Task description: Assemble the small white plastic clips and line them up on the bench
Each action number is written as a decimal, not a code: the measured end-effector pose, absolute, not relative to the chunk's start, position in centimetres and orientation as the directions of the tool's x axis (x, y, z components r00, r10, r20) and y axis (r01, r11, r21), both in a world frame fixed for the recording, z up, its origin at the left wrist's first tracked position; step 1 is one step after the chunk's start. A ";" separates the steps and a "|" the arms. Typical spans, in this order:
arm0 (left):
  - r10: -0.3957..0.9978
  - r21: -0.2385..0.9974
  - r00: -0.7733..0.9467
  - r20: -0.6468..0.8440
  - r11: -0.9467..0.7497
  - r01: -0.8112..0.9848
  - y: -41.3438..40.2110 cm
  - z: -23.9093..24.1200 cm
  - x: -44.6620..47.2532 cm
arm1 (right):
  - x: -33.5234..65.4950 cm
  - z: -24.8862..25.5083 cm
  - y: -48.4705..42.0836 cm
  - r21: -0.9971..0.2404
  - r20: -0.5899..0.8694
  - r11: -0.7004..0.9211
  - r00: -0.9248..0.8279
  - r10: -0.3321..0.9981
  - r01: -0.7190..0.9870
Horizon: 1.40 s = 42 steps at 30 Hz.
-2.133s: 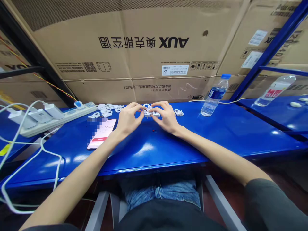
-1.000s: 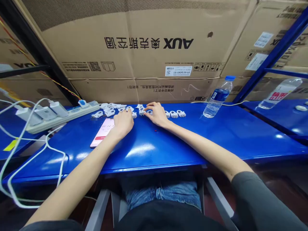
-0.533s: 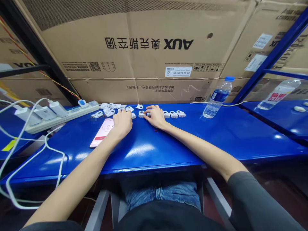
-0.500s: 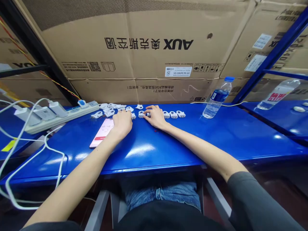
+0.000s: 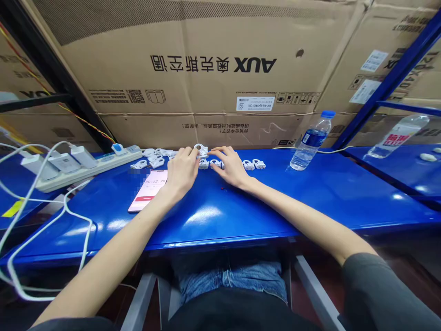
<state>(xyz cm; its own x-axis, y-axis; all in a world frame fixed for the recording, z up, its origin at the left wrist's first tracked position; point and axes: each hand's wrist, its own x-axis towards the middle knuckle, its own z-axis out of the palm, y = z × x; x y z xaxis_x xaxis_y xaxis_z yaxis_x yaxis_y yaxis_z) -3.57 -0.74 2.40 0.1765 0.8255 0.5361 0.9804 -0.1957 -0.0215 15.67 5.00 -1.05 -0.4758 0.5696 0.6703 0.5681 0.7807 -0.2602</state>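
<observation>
A white plug with a ring-shaped handle (image 5: 200,151) is raised just above the others, pinched in the fingertips of my left hand (image 5: 182,168). My right hand (image 5: 230,168) is close by on its right, thumb and index finger apart. Its index fingertip is near the raised plug; whether they touch, I cannot tell. Below and behind these fingers runs a row of similar white plugs (image 5: 248,164), partly hidden by the right hand. More loose white ring-shaped pieces (image 5: 156,161) lie in a pile left of my left hand.
A phone showing a running timer (image 5: 146,193) lies by my left forearm on the blue table (image 5: 220,220). At left is a power strip (image 5: 99,168) with chargers and looping white cables (image 5: 65,207). A water bottle (image 5: 312,140) stands at right. Large cartons (image 5: 206,92) rise behind.
My left hand has moved right and lifted a white plug into view. My right hand has shifted slightly right along the row, uncovering plugs on its left.
</observation>
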 end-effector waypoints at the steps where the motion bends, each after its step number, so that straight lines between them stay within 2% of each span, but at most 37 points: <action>1: 0.814 -0.044 0.223 0.537 -0.236 0.971 -0.7 2.3 -3.4 | 16.2 -0.8 4.8 -0.253 0.683 0.783 -0.468 0.561 0.568; 7: 0.749 -0.061 0.430 0.504 -0.466 0.883 -0.6 1.2 -2.5 | 19.3 -0.6 3.8 -0.180 0.721 0.794 -0.472 0.507 0.580; 14: 0.723 -0.068 0.475 0.502 -0.515 0.855 -0.6 0.7 -2.3 | 20.2 -1.1 3.4 -0.097 0.715 0.797 -0.515 0.473 0.596; 21: 0.734 0.062 0.454 0.506 -0.555 0.829 -1.1 1.2 -2.0 | 20.3 -0.8 3.4 -0.090 0.703 0.788 -0.521 0.484 0.610; 27: 0.673 0.233 0.635 0.379 -0.734 0.639 -1.8 1.4 -1.7 | 20.9 -0.2 3.6 -0.129 0.717 0.757 -0.467 0.518 0.641; 35: 0.637 0.093 0.735 0.231 -0.767 0.635 -1.9 0.6 -1.5 | 20.9 0.1 3.5 -0.104 0.729 0.735 -0.451 0.515 0.670; 42: 0.624 0.073 0.728 0.284 -0.771 0.632 -1.4 0.4 -1.6 | 20.6 0.0 3.3 -0.097 0.736 0.739 -0.452 0.504 0.666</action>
<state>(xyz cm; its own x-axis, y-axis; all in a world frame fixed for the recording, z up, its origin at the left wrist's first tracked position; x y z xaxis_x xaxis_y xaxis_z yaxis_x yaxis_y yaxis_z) -1.60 -1.37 0.43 0.7282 0.6237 0.2842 0.6321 -0.7714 0.0733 20.65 3.25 0.02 -0.4522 0.5040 0.7359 0.6661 0.7395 -0.0971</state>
